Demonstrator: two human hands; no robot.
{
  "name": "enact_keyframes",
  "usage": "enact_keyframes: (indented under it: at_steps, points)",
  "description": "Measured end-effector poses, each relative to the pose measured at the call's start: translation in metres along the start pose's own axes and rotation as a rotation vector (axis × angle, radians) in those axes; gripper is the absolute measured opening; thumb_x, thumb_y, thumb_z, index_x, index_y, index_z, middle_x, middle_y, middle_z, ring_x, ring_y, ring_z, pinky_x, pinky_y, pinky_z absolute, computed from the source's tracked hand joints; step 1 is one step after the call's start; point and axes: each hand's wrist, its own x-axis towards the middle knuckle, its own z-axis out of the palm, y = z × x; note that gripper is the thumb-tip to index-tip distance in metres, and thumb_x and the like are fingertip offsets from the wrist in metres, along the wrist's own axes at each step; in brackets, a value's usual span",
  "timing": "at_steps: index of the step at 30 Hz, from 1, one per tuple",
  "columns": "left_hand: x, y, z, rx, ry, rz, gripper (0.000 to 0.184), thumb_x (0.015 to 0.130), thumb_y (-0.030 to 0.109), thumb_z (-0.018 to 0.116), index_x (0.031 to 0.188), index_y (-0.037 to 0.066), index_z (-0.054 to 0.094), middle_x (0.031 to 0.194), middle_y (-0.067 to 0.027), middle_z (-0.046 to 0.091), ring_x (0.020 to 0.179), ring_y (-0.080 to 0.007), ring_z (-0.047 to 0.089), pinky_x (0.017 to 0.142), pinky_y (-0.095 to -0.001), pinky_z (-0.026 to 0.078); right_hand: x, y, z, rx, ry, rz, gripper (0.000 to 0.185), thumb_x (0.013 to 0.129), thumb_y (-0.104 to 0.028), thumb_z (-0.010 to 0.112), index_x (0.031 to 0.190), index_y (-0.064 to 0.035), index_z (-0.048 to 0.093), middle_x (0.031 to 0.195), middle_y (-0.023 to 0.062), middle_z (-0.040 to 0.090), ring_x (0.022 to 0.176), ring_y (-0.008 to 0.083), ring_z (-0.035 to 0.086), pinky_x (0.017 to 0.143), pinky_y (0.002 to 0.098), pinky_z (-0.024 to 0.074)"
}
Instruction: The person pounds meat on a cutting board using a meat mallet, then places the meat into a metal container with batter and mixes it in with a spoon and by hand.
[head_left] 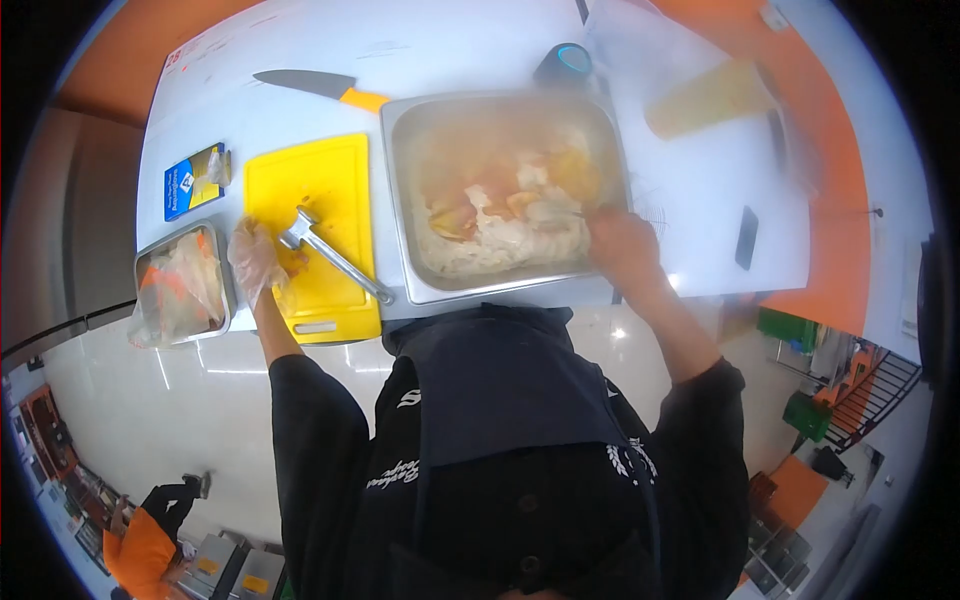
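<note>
My left hand (pixel 257 258), in a clear plastic glove, is at the left edge of a yellow cutting board (pixel 345 165), fingers loosely apart with nothing visible in them. Beside it on the board lies a metal meat mallet (pixel 340 262), its handle over the near right edge. My right hand (pixel 622 245) is closed at the right side of a deep metal pan (pixel 402 200). A pale, blurred shape (pixel 555 212) extends from its fingers into the pan; its kind is unclear. Pale, creamy-coated pieces of food (pixel 500 240) and orange-yellow ones lie in the pan, partly veiled by haze.
A knife (pixel 315 82) with an orange handle lies behind the board. At left are a blue box (pixel 192 182) and a metal tray (pixel 228 290) with a plastic bag. A dark round device (pixel 565 66), yellowish container (pixel 705 100) and black flat object (pixel 746 238) are farther right.
</note>
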Motion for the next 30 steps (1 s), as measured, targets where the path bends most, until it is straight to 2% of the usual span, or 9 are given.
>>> enact_keyframes:
  at_steps: [3, 7, 10, 15, 18, 21, 24, 27, 30]
  points:
    - [-0.011, 0.018, -0.008, -0.137, -0.015, -0.121, 0.035, 0.092, 0.022, 0.052, 0.121, 0.004, 0.061, 0.113, -0.0168, 0.066, 0.1, -0.0298, 0.065, 0.085, -0.0385, 0.051, 0.009, 0.01, 0.004, -0.112, -0.101, 0.061, 0.019, 0.083, -0.009, 0.052, 0.1, -0.0059, 0.061, 0.08, 0.017, 0.065, 0.072, 0.0349, 0.068, 0.061, 0.0466, 0.0542]
    - [0.003, -0.016, 0.007, -0.094, 0.005, -0.044, 0.034, 0.092, 0.02, 0.052, 0.121, 0.004, 0.061, 0.11, -0.0161, 0.066, 0.096, -0.0277, 0.065, 0.083, -0.0378, 0.051, 0.006, 0.001, -0.028, -0.055, -0.03, 0.058, 0.015, 0.084, -0.009, 0.052, 0.095, -0.004, 0.06, 0.078, 0.0165, 0.065, 0.071, 0.0342, 0.068, 0.059, 0.0458, 0.0543]
    - [0.001, -0.007, 0.008, -0.165, -0.003, -0.039, 0.034, 0.092, 0.018, 0.052, 0.121, 0.004, 0.06, 0.108, -0.0157, 0.066, 0.093, -0.0261, 0.065, 0.08, -0.037, 0.051, 0.009, -0.013, -0.023, -0.068, 0.027, 0.004, 0.012, 0.084, -0.008, 0.052, 0.092, -0.0032, 0.059, 0.077, 0.0158, 0.066, 0.071, 0.0339, 0.069, 0.059, 0.0455, 0.0545]
    - [-0.009, 0.004, -0.001, -0.211, -0.009, -0.063, 0.033, 0.094, 0.018, 0.051, 0.123, 0.004, 0.059, 0.107, -0.0137, 0.066, 0.092, -0.0242, 0.065, 0.078, -0.0358, 0.053, 0.025, -0.01, -0.004, -0.082, -0.044, 0.07, 0.013, 0.084, -0.009, 0.053, 0.092, -0.0021, 0.06, 0.077, 0.015, 0.066, 0.073, 0.0333, 0.069, 0.062, 0.0447, 0.0548]
    - [0.007, -0.027, 0.02, -0.224, 0.02, 0.002, 0.033, 0.095, 0.019, 0.051, 0.123, 0.004, 0.058, 0.107, -0.013, 0.066, 0.092, -0.024, 0.064, 0.079, -0.0356, 0.053, 0.032, -0.012, 0.009, -0.072, -0.039, -0.007, 0.013, 0.084, -0.009, 0.052, 0.092, -0.0022, 0.061, 0.078, 0.0149, 0.066, 0.076, 0.0326, 0.069, 0.064, 0.0436, 0.055]
    - [-0.021, 0.036, -0.019, -0.207, -0.067, -0.145, 0.032, 0.094, 0.018, 0.051, 0.122, 0.004, 0.059, 0.106, -0.0121, 0.066, 0.091, -0.0234, 0.065, 0.078, -0.0354, 0.054, 0.029, -0.01, 0.003, -0.032, -0.021, -0.042, 0.015, 0.084, -0.008, 0.052, 0.092, -0.0025, 0.063, 0.079, 0.0152, 0.067, 0.077, 0.0324, 0.069, 0.065, 0.0434, 0.0548]
    - [-0.024, 0.048, -0.025, -0.442, -0.171, -0.357, 0.034, 0.094, 0.016, 0.048, 0.125, 0.003, 0.055, 0.111, -0.0149, 0.064, 0.093, -0.028, 0.065, 0.071, -0.037, 0.057, 0.027, -0.009, -0.032, -0.038, -0.007, -0.032, 0.016, 0.084, -0.007, 0.052, 0.094, -0.0028, 0.064, 0.08, 0.0158, 0.067, 0.078, 0.0327, 0.069, 0.065, 0.0441, 0.0544]
    - [0.003, -0.021, 0.009, -0.095, -0.045, 0.051, 0.034, 0.095, 0.016, 0.047, 0.126, 0.004, 0.054, 0.111, -0.0145, 0.063, 0.095, -0.0275, 0.064, 0.07, -0.0378, 0.058, 0.024, -0.015, -0.047, -0.061, -0.007, -0.012, 0.017, 0.084, -0.008, 0.052, 0.095, -0.0022, 0.064, 0.081, 0.0166, 0.067, 0.077, 0.0333, 0.068, 0.065, 0.0449, 0.0539]
    - [-0.013, 0.021, -0.01, -0.268, -0.109, -0.194, 0.034, 0.095, 0.014, 0.048, 0.126, 0.004, 0.054, 0.114, -0.0145, 0.062, 0.097, -0.0271, 0.063, 0.073, -0.0381, 0.058, 0.026, -0.02, -0.029, -0.052, -0.029, -0.022, 0.017, 0.084, -0.008, 0.052, 0.096, -0.0011, 0.063, 0.082, 0.0172, 0.066, 0.075, 0.0341, 0.068, 0.065, 0.0449, 0.054]
